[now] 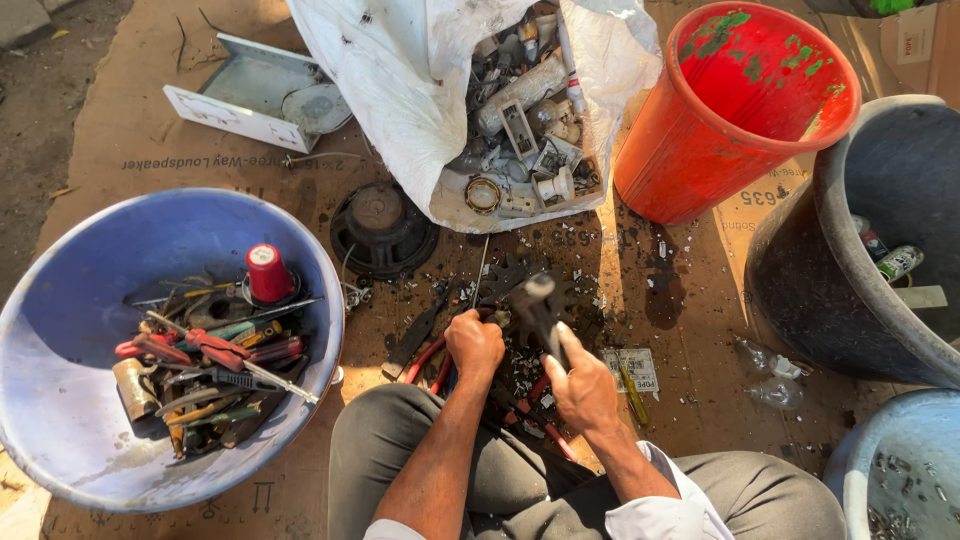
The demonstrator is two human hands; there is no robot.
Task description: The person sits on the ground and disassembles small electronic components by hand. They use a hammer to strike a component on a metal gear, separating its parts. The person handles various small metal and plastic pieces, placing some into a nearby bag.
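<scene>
Outdoor ground covered with flattened cardboard (140, 150); a seated person's knees at the bottom edge. Landmark: hammer (535, 305), raised at centre, head blurred. Right hand (583, 388) is closed around its handle just below the head. Left hand (474, 343), just left of the hammer, is fisted on a small dark part (497, 318); what the part is cannot be told. Red-handled cutters (430, 362) lie under the left hand. Left of the hammer: round black speaker (383, 230), then blue basin (60, 330) holding hand tools. Above the hammer: white sack (400, 90) spilling scrap parts. Upper right: orange bucket (700, 150). Right: black tub (800, 270). Small debris lies scattered around the hammer.
</scene>
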